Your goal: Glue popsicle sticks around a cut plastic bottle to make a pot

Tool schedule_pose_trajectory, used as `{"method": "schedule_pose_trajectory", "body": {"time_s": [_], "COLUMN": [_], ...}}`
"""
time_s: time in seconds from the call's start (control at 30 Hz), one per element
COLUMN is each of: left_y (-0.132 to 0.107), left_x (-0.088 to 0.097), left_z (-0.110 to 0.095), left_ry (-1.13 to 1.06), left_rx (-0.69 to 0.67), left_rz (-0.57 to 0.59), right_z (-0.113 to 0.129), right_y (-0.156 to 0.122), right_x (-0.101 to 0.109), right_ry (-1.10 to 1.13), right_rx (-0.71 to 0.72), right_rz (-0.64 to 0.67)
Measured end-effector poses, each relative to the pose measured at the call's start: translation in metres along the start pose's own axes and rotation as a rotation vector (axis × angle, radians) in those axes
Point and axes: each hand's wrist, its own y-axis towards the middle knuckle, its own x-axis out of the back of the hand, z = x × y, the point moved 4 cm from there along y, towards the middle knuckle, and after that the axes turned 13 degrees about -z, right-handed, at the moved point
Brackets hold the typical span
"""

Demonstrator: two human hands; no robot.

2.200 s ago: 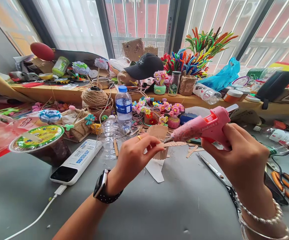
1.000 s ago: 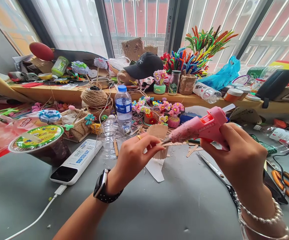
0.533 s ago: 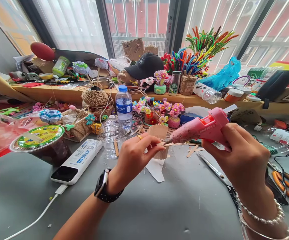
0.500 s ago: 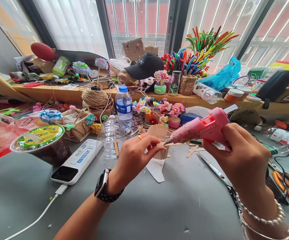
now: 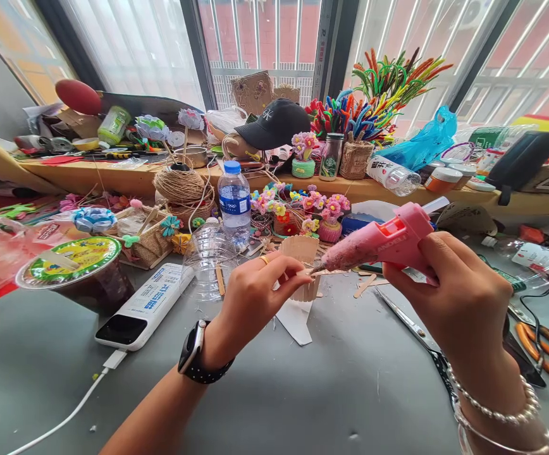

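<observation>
My right hand point(image 5: 445, 284) is wrapped round a pink hot glue gun point(image 5: 379, 243), whose nozzle points down and left. Its metal tip is right by the fingertips of my left hand point(image 5: 260, 291). Those fingers pinch a thin wooden craft stick point(image 5: 334, 272), mostly hidden behind the fingers and the nozzle. Just behind stands a small cup-shaped piece of upright wooden sticks point(image 5: 300, 249), partly covered by my left hand. Under it, a white piece of paper point(image 5: 298, 325) lies on the grey table point(image 5: 303, 398).
To the left are a white power bank point(image 5: 146, 306) with a cable and a lidded drink cup point(image 5: 78, 265). A water bottle point(image 5: 234, 202) and a cut clear plastic bottle point(image 5: 208, 259) stand mid-table. Scissors point(image 5: 412, 325) and orange-handled pliers point(image 5: 544, 354) lie right. A crowded shelf point(image 5: 127, 179) runs behind.
Hardly anything differs. The view has shifted slightly, and the glue gun's tip stays at the left fingertips.
</observation>
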Motion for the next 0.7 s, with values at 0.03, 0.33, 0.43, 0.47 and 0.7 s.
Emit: {"method": "schedule_pose_trajectory", "body": {"time_s": [0.03,0.33,0.43,0.47,0.7], "left_y": [0.0000,-0.0010,-0.0006,-0.0003,0.0002], "left_x": [0.0000,0.0002,-0.0004,-0.0006,-0.0002], "left_z": [0.0001,0.0018,0.0019,0.0018,0.0009], "left_ry": [-0.003,0.012,0.008,0.007,-0.001], "left_rx": [-0.001,0.014,0.013,0.012,0.015], "left_rz": [-0.001,0.009,0.009,0.008,0.006], "right_z": [-0.0001,0.0003,0.0003,0.0003,-0.0004], "right_y": [0.0000,0.0006,0.0005,0.0004,-0.0002], "right_x": [0.0004,0.0026,0.0015,0.0010,0.0038], "right_ry": [-0.003,-0.027,-0.031,-0.029,-0.035], "right_rx": [0.002,0.013,0.016,0.019,0.010], "right_rz": [-0.008,-0.017,-0.012,-0.009,-0.004]}}
